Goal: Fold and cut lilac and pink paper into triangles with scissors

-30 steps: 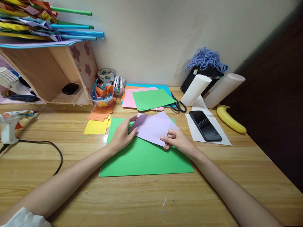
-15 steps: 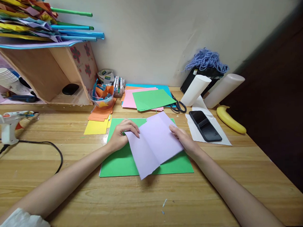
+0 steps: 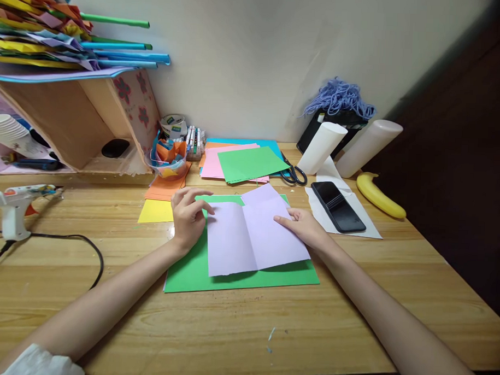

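Observation:
A lilac sheet of paper [image 3: 231, 241], with a crease down its middle, lies opened over a larger green sheet [image 3: 189, 278]. My right hand [image 3: 304, 226] pinches its right edge, thumb on top and fingers partly hidden underneath. At the left edge is my left hand [image 3: 189, 218], its fingers spread and curved, with nothing gripped; a fingertip is close to the paper, and I cannot tell if it touches. Another lilac corner [image 3: 266, 194] shows at the top; whether it belongs to the same sheet is unclear.
Behind are a pink and green paper stack [image 3: 251, 163], black scissors [image 3: 293, 173] and a tub of scraps [image 3: 169, 160]. To the right lie a phone [image 3: 338, 207] and a banana [image 3: 381, 196]. A glue gun [image 3: 13, 206] with its cord stands left.
The left flap of the lilac sheet has swung flatter and to the left. My left hand has let go of it and lifted its fingers; my right hand keeps its hold.

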